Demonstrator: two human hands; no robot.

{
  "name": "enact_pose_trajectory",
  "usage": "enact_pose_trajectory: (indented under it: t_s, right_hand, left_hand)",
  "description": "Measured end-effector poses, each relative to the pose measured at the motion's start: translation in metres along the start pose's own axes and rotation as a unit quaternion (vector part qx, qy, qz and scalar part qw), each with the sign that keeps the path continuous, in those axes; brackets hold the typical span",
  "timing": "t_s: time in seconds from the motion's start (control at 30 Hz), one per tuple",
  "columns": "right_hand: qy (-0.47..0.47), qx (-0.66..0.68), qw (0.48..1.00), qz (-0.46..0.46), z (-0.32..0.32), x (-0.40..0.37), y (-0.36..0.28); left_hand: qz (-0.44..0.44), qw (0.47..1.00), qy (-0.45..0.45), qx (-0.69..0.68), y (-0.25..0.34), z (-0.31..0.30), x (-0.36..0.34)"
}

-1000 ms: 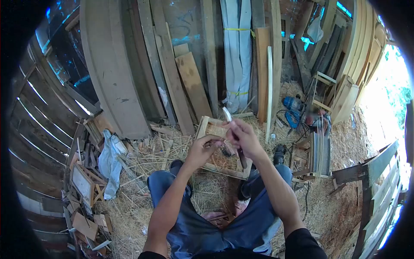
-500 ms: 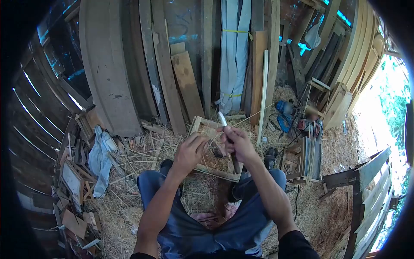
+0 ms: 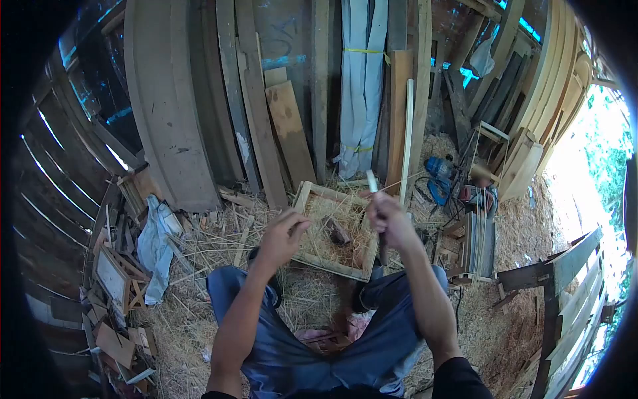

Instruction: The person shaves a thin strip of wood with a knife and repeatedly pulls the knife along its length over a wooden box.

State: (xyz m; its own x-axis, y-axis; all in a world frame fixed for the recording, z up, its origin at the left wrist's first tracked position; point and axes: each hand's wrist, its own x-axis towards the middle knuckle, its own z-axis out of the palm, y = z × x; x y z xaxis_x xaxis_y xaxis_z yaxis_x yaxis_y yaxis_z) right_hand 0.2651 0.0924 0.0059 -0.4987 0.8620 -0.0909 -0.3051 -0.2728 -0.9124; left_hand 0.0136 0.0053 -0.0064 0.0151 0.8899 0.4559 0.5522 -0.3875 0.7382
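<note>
My right hand [image 3: 392, 219] is wrapped round a knife [image 3: 372, 181], its pale blade pointing up and its dark handle showing below the fist. A thin strip runs near its fingers. My left hand [image 3: 284, 238] has curled fingers, thumb close to the fingertips; whether anything thin is between them is too small to tell. Between and below the hands, a wooden frame [image 3: 325, 268] lies on the floor, with shavings and a dark block [image 3: 337, 231] inside it.
Boards [image 3: 290, 123] and a wrapped bundle [image 3: 362, 86] lean on the wall ahead. A blue power tool [image 3: 438, 178] lies at the right, near a small wooden stand [image 3: 480, 246]. Scrap wood [image 3: 119, 279] and a pale cloth [image 3: 157, 246] are at the left.
My hands have moved apart, the right one going right with the knife, the left slightly left. More of the wooden frame and the dark block now shows between them.
</note>
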Motion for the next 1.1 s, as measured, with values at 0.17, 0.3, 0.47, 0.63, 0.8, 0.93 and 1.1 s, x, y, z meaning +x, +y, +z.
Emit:
enact_pose_trajectory:
  t_s: [0.17, 0.3, 0.47, 0.63, 0.8, 0.93, 1.1]
  right_hand:
    - [-0.059, 0.017, 0.994, 0.087, 0.050, 0.002, 0.025]
    - [-0.037, -0.056, 0.997, 0.049, 0.025, 0.008, 0.015]
    - [0.031, -0.015, 0.999, 0.010, -0.017, 0.008, -0.002]
    - [0.042, -0.018, 0.999, 0.019, -0.028, 0.001, -0.012]
    - [0.082, -0.004, 0.997, 0.001, -0.061, -0.003, -0.017]
    - [0.138, -0.019, 0.990, -0.006, -0.067, -0.001, -0.021]
    - [0.226, -0.021, 0.962, -0.152, -0.112, -0.007, -0.037]
  left_hand:
    - [-0.023, 0.999, 0.012, -0.041, 0.008, 0.027, 0.004]
    - [-0.033, 0.998, -0.011, -0.043, 0.008, 0.014, 0.007]
    - [-0.100, 0.990, -0.053, -0.085, -0.005, -0.006, 0.000]
    - [-0.111, 0.988, -0.089, -0.068, -0.009, -0.019, -0.004]
    - [-0.122, 0.984, -0.092, -0.089, -0.016, -0.034, -0.013]
    - [-0.090, 0.991, -0.096, -0.016, -0.016, -0.034, -0.015]
    - [-0.136, 0.990, 0.008, -0.026, -0.035, -0.052, -0.017]
